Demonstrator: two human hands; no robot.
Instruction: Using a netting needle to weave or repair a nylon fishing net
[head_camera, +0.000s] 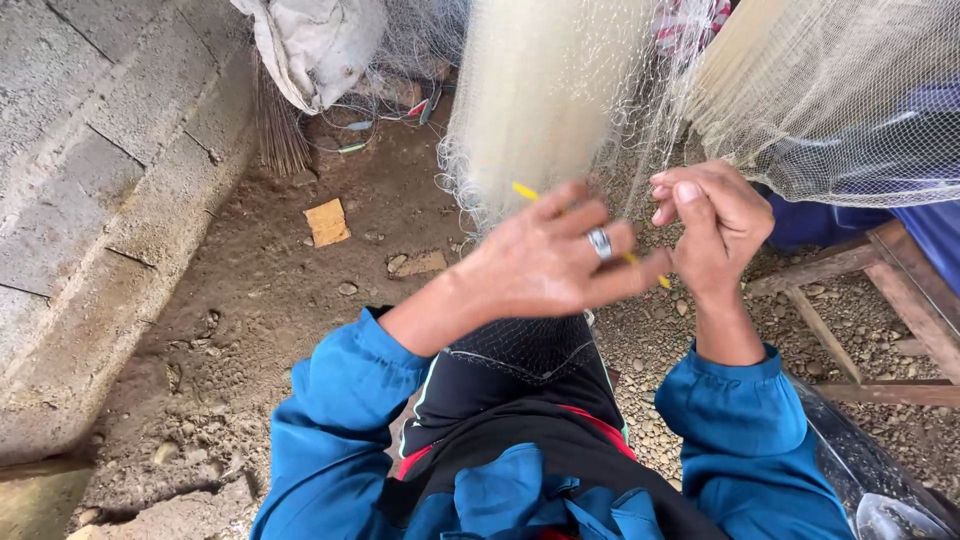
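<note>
A fine pale net (545, 90) is seen hanging in front of the person, bunched into a thick fall at the top middle and spread thinner toward the upper right; its lower folds are draped over the lap. The left hand (545, 262) is held flat over the net's lower edge, fingers stretched rightward, with a yellow needle (524, 190) pinned under them: 1 tip shows above the knuckles and the other pokes out past the fingertips. 1 ring (599, 243) is worn on that hand. The right hand (715, 222) is closed, and mesh appears to be pinched between thumb and curled fingers, just beside the left fingertips.

The net is judged very light, soft and limp, with no stiffness of its own; thin strands are likely to snag or tear if pulled hard, so it is best taken by a gathered bunch or along a knotted edge, not by a single thread. The needle is judged light, stiff and smooth, best held at mid-length.

Counted: 1 net, 1 needle, 2 hands, 1 ring. On the dirt floor (260, 300) 1 cardboard scrap (327, 221) lies near the block wall (90, 170), and 1 wooden frame (860, 300) stands at the right.
</note>
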